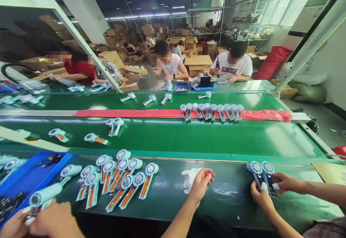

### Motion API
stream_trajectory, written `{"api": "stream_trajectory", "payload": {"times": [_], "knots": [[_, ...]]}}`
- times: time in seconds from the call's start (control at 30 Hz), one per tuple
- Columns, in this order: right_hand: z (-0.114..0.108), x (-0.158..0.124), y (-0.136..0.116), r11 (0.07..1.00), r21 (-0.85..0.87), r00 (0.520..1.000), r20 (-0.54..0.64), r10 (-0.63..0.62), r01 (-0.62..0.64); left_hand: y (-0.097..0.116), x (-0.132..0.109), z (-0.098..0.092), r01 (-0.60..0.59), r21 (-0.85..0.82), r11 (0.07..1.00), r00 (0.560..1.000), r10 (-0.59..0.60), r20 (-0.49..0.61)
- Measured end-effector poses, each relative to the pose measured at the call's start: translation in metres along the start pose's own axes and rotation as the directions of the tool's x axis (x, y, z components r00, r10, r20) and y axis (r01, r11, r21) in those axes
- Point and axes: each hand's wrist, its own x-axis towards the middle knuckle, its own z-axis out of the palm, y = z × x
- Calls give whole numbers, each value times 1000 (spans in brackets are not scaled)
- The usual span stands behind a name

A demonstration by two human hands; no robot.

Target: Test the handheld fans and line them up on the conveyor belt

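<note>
My left hand (201,185) presses down on a white fabric glove (190,180) lying on the dark green bench, its fingers curled over the cloth. My right hand (260,196) grips a handheld device (256,171) with a round pale-blue head and a black handle. Touching distance to its right, a co-worker's hand (286,182) holds a matching device (271,184). At the left lies a cluster of devices with orange-striped handles (127,191). Another co-worker's hand (51,220) at the bottom left holds a device.
A blue tray (35,173) of small black parts sits at the far left. Green conveyor belts (173,137) carrying more devices run across, with a red strip along them. Co-workers sit beyond the belts, and cardboard boxes are stacked behind them.
</note>
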Motion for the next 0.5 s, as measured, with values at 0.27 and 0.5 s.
{"api": "stream_trajectory", "payload": {"times": [0.27, 0.5], "knots": [[8, -50, -4, 848, -431, 913, -116, -391, 308, -3, 4, -5, 4, -27, 1000, 999, -5, -32], [13, -54, -8, 687, -699, 890, -165, -425, 198, -2, 7, -2, -2, -37, 999, 1000, 1, -22]]}}
